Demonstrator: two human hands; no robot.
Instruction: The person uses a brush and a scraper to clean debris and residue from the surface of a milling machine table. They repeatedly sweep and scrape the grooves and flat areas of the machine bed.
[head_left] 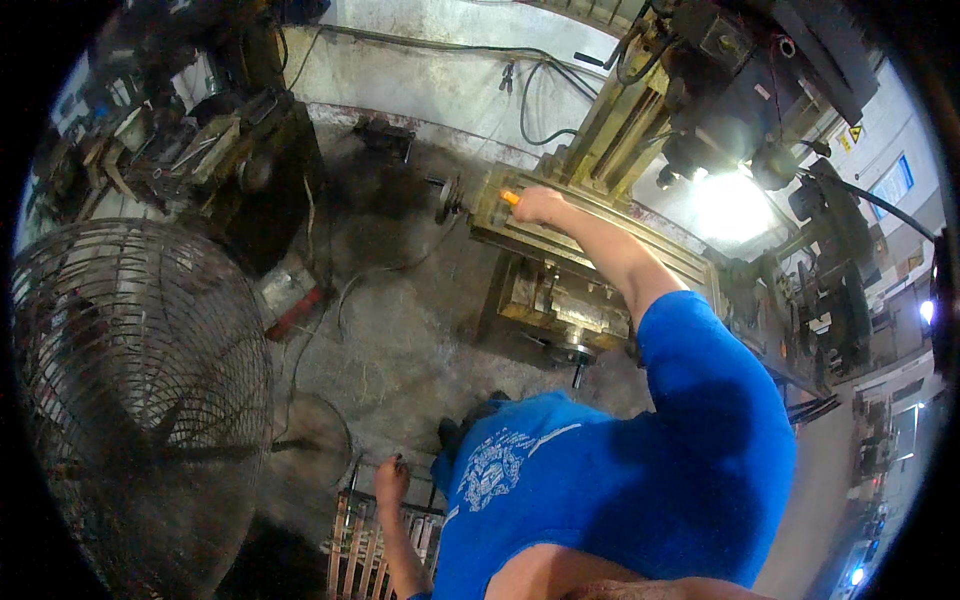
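My right arm reaches out over the long metal table of a milling machine. At the table's left end my right hand is closed round a small orange object, of which only one end shows; its kind I cannot make out. Low beside my body, my left hand is closed, with a small dark tip showing at the fingers. What that tip belongs to is hidden. Below the left hand is a slatted rack or seat.
A large round wire-guarded fan stands at the left. Behind it a bench is heaped with metal parts. A bright lamp shines by the machine head. A crank handle juts toward me, and cables cross the floor.
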